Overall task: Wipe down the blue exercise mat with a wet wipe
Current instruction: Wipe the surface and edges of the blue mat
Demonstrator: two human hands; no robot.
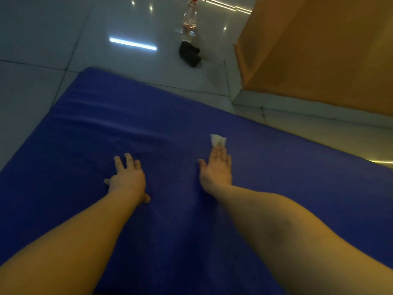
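1. Nearest to us were two bare arms. They reached out over the big, flat, soft blue exercise mat [102,128], which lay on the shiny pale tiled floor [42,39].
2. The left hand [127,179] lay flat on the mat. Its fingers were straight and spread apart, and it held nothing.
3. The right hand [217,169] lay palm down too. Its fingers [221,155] were straight and close together. They pressed down on the small white wet wipe [218,140] and were not curled round it.
4. The wipe lay on the mat, right of the middle. Part of it poked out past the fingertips, and the rest was hidden under them.
5. We think the wipe was thin, light, soft and damp. It could bunch up or slip out, so flat fingers on its middle looked like the best hold.
6. The mat looked squashy, with wrinkles near its far end. We think it could slide on the slick floor, so a flat hand on it would help.
7. Far off on the floor stood a clear plastic bottle with a red top [190,20]. A small black thing [190,53] lay beside it, and we could not tell what it was.
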